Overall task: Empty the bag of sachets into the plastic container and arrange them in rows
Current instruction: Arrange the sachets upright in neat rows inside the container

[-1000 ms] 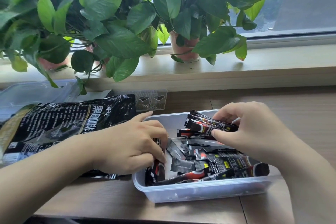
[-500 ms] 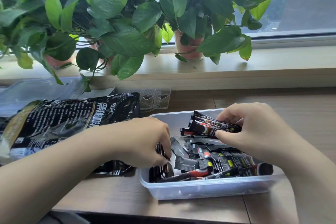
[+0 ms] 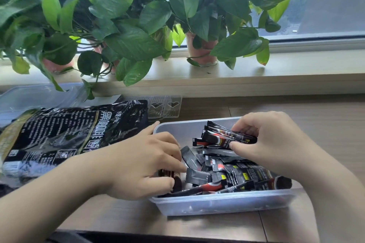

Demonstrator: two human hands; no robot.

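Bag (image 3: 65, 134), black and glossy with white print, lies flat on the wooden table (image 3: 325, 124) at far left, its right edge just beside the plastic container (image 3: 217, 204). Behind it, a clear lid (image 3: 35, 97) and a small clear blister tray (image 3: 165, 106). Potted plants (image 3: 122, 25) line the windowsill (image 3: 296, 65) above. Left hand (image 3: 138, 165) reaches over the container's left wall, fingers curled down and closed on a few sachets standing at that end; exact grip partly hidden. Loose sachets (image 3: 233, 173) lie jumbled across the container floor, not in rows. Right hand (image 3: 272, 144) at the far right end, thumb and fingers pinched on a bundle of sachets (image 3: 223, 136) held above the pile.
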